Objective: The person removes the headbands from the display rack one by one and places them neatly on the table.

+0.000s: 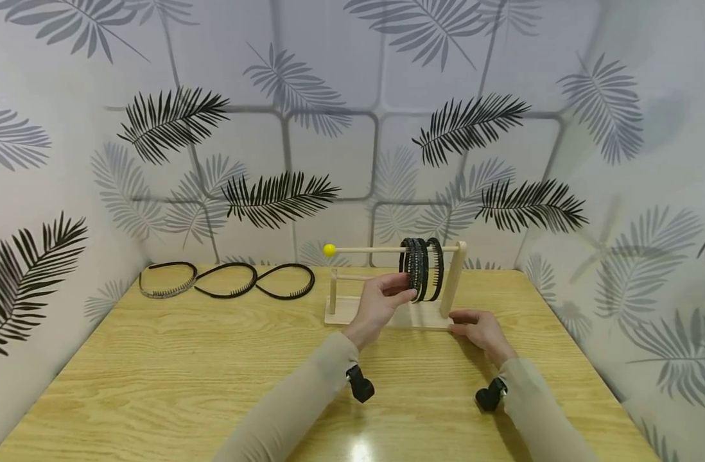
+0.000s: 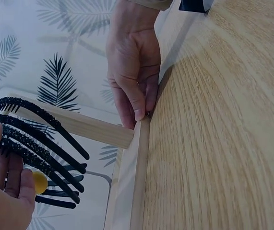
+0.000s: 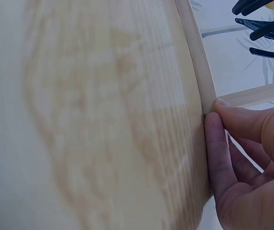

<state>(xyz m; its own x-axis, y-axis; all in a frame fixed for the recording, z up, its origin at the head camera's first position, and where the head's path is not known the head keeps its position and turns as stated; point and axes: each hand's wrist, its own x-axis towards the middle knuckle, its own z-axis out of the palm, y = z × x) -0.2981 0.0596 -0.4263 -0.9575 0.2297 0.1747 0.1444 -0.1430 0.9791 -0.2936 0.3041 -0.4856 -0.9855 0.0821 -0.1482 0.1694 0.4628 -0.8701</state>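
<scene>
Several black headbands [image 1: 424,256] hang together on the upper rod [image 1: 366,249] of a wooden stand [image 1: 455,282], close to its right post. Some have a sparkly, beaded surface, and one at the right shows comb teeth. My left hand [image 1: 380,305] holds part of the bunch, its thumb in front and its fingers curled round the bands [image 2: 29,127]. At the base's right end, my right hand [image 1: 482,330] pinches the corner between thumb and fingers, as the right wrist view shows with the thumb [image 3: 237,117] on top. A yellow ball [image 1: 329,250] caps the rod's left end.
Three more headbands lie in a row at the back left of the wooden table [image 1: 214,372]: a greyish patterned one [image 1: 166,295] and two black ones [image 1: 225,296], [image 1: 289,298]. A lower rod [image 1: 352,278] runs behind my left hand. A leaf-patterned wall covering [image 1: 335,160] surrounds the table.
</scene>
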